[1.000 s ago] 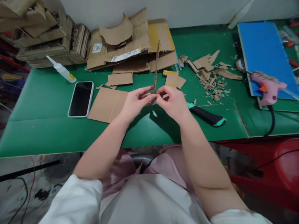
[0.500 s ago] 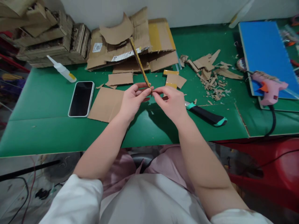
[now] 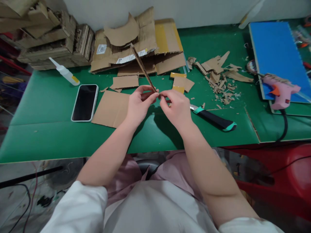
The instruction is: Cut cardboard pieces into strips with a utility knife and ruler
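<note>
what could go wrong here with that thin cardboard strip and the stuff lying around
The cardboard strip is long and thin, pinched only at its near end by the left hand and right hand, so it might bend or crease. The utility knife lies right beside the right hand, with its metal tip toward it; a careless reach could meet it. The glue gun rests at the blue board's edge with its cord hanging off the table.

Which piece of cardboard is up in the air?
The thin cardboard strip, pinched at its near end by both hands' fingers; the other pieces lie flat on the green table.

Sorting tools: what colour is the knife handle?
Black with teal ends, on the knife, head view.
</note>
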`<act>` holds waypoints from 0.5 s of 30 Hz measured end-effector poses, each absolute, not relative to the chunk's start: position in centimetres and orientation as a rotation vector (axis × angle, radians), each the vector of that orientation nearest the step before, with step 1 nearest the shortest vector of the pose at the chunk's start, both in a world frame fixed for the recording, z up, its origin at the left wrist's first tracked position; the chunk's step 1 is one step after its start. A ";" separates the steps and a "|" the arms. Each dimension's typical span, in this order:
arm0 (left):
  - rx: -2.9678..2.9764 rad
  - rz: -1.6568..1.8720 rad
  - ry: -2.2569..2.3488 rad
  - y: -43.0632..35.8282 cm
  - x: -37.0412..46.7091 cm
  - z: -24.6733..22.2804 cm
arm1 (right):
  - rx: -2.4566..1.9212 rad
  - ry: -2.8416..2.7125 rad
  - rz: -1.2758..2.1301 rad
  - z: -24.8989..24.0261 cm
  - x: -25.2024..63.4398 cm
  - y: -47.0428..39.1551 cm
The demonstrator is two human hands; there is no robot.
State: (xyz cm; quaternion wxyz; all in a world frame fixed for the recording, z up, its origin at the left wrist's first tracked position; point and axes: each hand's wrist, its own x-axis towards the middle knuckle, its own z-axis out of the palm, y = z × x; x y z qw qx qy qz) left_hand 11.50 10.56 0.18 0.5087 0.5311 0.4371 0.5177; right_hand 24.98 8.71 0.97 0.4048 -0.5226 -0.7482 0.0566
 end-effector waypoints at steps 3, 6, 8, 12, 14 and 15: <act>1.258 1.249 1.059 10.6 11.4 0.1 | -1.285 -1.866 0.197 1.0 25.1 8.7; 1.237 1.260 1.046 10.6 11.4 0.1 | -1.260 -1.852 0.197 1.0 25.1 8.8; 1.221 1.272 1.031 10.6 11.4 0.2 | -1.235 -1.847 0.184 0.9 25.0 8.8; 1.211 1.273 1.053 10.5 11.5 0.3 | -1.245 -1.848 0.173 0.9 25.0 8.8; 1.224 1.265 1.065 10.5 11.5 0.3 | -1.270 -1.857 0.171 0.8 25.0 8.8; 1.231 1.263 1.063 10.5 11.5 0.3 | -1.276 -1.862 0.170 0.8 25.0 8.8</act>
